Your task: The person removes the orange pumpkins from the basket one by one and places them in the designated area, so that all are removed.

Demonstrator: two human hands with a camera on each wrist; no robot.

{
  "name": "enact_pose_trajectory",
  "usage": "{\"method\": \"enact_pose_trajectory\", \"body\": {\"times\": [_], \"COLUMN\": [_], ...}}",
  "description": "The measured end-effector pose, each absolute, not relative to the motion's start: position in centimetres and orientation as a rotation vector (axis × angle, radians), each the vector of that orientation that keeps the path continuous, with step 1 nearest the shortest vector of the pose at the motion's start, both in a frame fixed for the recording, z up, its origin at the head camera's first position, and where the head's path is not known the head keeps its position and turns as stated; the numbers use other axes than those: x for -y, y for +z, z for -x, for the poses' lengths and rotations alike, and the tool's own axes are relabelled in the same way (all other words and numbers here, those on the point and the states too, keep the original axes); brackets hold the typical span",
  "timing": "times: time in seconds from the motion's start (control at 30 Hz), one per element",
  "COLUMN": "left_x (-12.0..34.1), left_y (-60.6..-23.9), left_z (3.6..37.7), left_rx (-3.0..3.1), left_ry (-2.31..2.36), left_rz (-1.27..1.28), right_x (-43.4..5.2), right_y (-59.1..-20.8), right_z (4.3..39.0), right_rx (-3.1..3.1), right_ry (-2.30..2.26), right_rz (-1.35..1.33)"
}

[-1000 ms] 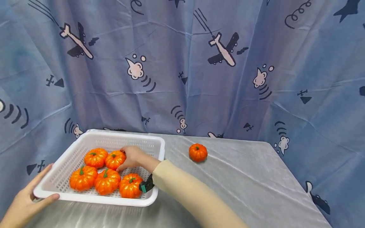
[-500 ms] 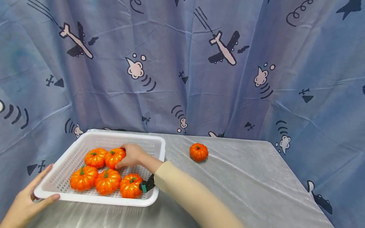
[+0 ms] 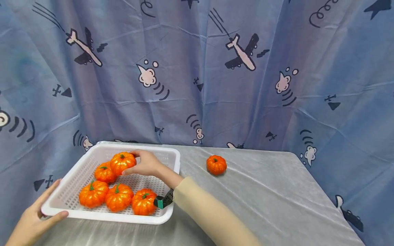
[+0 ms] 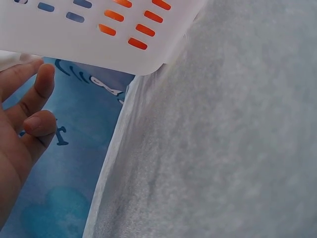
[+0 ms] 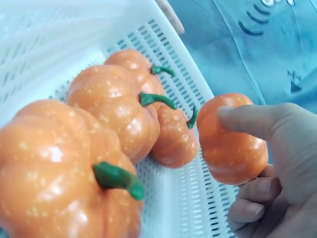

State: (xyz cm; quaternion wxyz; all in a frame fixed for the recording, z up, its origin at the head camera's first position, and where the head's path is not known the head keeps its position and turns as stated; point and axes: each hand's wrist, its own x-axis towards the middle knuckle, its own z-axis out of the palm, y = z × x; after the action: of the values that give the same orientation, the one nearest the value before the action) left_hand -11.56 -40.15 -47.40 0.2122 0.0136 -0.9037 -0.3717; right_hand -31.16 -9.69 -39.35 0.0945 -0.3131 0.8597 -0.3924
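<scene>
The right hand (image 3: pixel 147 164) reaches into the white basket (image 3: pixel 172 160) and grips 1 small orange pumpkin (image 3: pixel 122 161), thumb and fingers curled round its right side, holding it raised above the basket floor near the far wall. The right wrist view shows the thumb (image 5: pixel 252 121) pressed on top of that pumpkin (image 5: pixel 230 141) and the other fingers tucked beneath it. 4 more pumpkins lie in the basket: 1 just below and left of the lifted one (image 3: pixel 104 173), and 3 in a row along the near side (image 3: pixel 93 194), (image 3: pixel 118 197), (image 3: pixel 143 201), touching one another. The left hand (image 3: pixel 37 215) holds the near left corner of the basket, thumb on the rim and fingers spread loosely underneath; the left wrist view shows those fingers (image 4: pixel 27 106) relaxed below the basket corner (image 4: pixel 124 47). To the right, well apart from the basket, a 6th pumpkin (image 3: pixel 216 164) sits alone on the grey-covered table (image 3: pixel 277 198). A blue curtain printed with airplanes (image 3: pixel 240 51) hangs behind.
</scene>
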Motion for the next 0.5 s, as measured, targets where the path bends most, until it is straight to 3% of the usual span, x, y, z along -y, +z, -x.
{"method": "enact_pose_trajectory", "body": {"times": [0.5], "left_x": [40.2], "left_y": [-47.3], "left_z": [11.5], "left_rx": [2.506], "left_ry": [-1.043], "left_rz": [-0.02], "right_x": [6.1], "right_y": [-36.4], "right_z": [29.7], "right_rx": [-2.56], "right_ry": [-1.134], "right_rz": [1.085]}}
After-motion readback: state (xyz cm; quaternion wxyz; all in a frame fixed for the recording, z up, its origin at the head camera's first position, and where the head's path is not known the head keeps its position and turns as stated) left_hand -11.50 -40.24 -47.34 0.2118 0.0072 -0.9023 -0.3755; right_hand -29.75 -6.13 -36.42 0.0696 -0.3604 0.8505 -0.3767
